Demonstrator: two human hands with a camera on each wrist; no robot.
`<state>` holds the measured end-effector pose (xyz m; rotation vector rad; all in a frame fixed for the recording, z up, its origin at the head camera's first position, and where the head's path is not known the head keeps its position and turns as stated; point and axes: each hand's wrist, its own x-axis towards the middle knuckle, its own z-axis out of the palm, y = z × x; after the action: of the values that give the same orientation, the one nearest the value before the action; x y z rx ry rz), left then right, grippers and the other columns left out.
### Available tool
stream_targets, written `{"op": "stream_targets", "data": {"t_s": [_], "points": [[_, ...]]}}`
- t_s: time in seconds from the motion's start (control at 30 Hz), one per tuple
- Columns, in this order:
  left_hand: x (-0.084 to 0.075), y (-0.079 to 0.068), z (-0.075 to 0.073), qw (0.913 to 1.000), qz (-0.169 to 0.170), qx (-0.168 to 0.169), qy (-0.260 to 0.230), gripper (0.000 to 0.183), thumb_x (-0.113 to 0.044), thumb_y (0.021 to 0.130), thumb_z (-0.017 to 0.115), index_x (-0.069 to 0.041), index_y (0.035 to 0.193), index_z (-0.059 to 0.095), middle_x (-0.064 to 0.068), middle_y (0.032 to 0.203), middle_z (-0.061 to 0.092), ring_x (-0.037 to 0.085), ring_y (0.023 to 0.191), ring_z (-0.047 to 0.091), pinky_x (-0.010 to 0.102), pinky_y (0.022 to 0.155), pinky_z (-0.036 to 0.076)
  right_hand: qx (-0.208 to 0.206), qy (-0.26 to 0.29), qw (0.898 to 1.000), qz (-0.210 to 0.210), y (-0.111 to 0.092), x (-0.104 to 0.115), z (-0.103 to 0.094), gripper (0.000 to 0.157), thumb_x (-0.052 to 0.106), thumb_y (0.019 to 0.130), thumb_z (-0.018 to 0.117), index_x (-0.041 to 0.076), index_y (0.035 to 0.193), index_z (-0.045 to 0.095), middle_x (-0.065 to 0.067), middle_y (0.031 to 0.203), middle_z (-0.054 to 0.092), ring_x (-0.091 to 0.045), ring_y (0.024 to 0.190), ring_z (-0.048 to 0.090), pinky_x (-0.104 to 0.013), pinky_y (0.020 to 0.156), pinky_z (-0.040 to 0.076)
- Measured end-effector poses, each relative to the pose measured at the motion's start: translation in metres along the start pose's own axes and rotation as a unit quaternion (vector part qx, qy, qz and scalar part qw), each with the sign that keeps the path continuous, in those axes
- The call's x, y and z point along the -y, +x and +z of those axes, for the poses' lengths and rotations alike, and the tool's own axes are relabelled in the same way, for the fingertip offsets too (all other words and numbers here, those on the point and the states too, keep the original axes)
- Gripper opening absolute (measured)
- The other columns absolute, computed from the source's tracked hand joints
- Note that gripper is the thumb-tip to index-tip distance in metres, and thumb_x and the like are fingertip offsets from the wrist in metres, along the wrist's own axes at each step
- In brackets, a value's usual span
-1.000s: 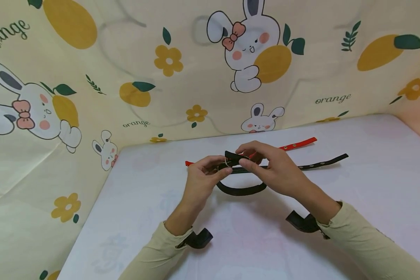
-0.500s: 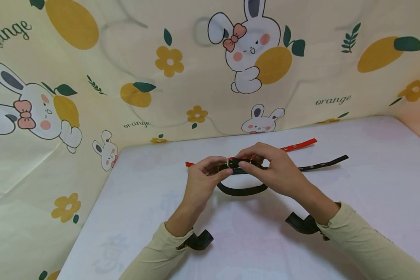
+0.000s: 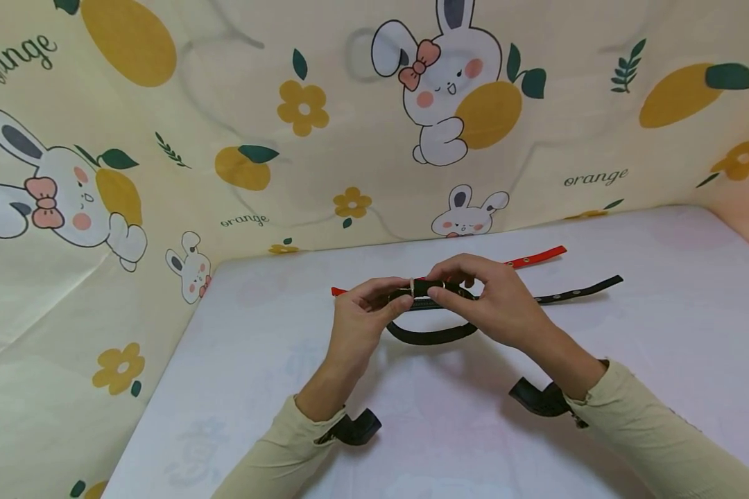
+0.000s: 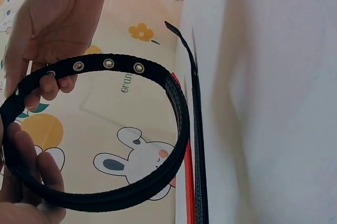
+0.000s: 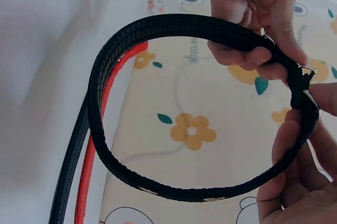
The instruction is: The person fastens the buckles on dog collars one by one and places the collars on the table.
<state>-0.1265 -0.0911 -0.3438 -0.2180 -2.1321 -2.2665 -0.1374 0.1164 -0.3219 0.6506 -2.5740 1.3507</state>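
Note:
A black collar (image 3: 431,338) with metal eyelets is bent into a loop and held above the table by both hands. My left hand (image 3: 365,315) pinches it at the buckle end, where a metal buckle (image 5: 308,69) shows in the right wrist view. Close by on the right, my right hand (image 3: 489,298) pinches the overlapping strap between thumb and fingers. Several eyelets (image 4: 108,64) line the strap on the right hand's side in the left wrist view. The strap's tip is largely hidden by the fingers.
Behind the hands, a red collar (image 3: 537,259) and a second black collar (image 3: 577,292) lie stretched out on the white table (image 3: 256,388). A patterned cloth wall (image 3: 324,173) rises at the table's back and left edges. Black wrist devices (image 3: 358,427) protrude below both sleeves.
The black strap piece that stuck up between the hands has come down flat along the loop. My right hand has shifted very slightly rightward; the left hand's grip looks the same.

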Motion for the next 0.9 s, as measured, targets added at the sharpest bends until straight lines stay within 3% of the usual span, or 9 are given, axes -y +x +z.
{"op": "stream_targets", "data": {"t_s": [0.23, 0.5, 0.9], "points": [[-0.0007, -0.0005, 0.0007, 1.0, 0.006, 0.001, -0.004, 0.029, -0.003, 0.086, 0.075, 0.003, 0.114, 0.071, 0.006, 0.104, 0.075, 0.014, 0.092, 0.069, 0.025, 0.087, 0.056, 0.004, -0.001, 1.0, -0.007, -0.0001, -0.0009, 0.0001, 0.017, 0.031, 0.09, 0.075, 0.026, 0.106, 0.072, 0.01, 0.094, 0.068, -0.008, 0.088, 0.056, -0.026, 0.078, 0.044], [-0.0004, -0.001, 0.0007, 0.9999, 0.014, 0.002, -0.001, 0.029, -0.005, 0.086, 0.075, 0.002, 0.114, 0.071, 0.003, 0.103, 0.075, 0.014, 0.092, 0.067, 0.024, 0.085, 0.056, 0.012, 0.008, 0.999, -0.031, 0.0004, -0.001, -0.0017, 0.019, 0.025, 0.089, 0.076, 0.024, 0.108, 0.074, 0.01, 0.098, 0.071, -0.009, 0.086, 0.057, -0.023, 0.076, 0.046], [0.0025, -0.0029, -0.0011, 0.9976, 0.048, 0.043, 0.025, 0.029, -0.009, 0.088, 0.075, -0.006, 0.116, 0.072, 0.005, 0.108, 0.072, 0.016, 0.098, 0.065, 0.023, 0.084, 0.054, 0.025, 0.004, 1.0, -0.005, 0.0002, -0.0011, -0.001, 0.024, 0.031, 0.086, 0.079, 0.026, 0.109, 0.075, 0.01, 0.101, 0.073, -0.01, 0.089, 0.058, -0.024, 0.074, 0.047]]}}
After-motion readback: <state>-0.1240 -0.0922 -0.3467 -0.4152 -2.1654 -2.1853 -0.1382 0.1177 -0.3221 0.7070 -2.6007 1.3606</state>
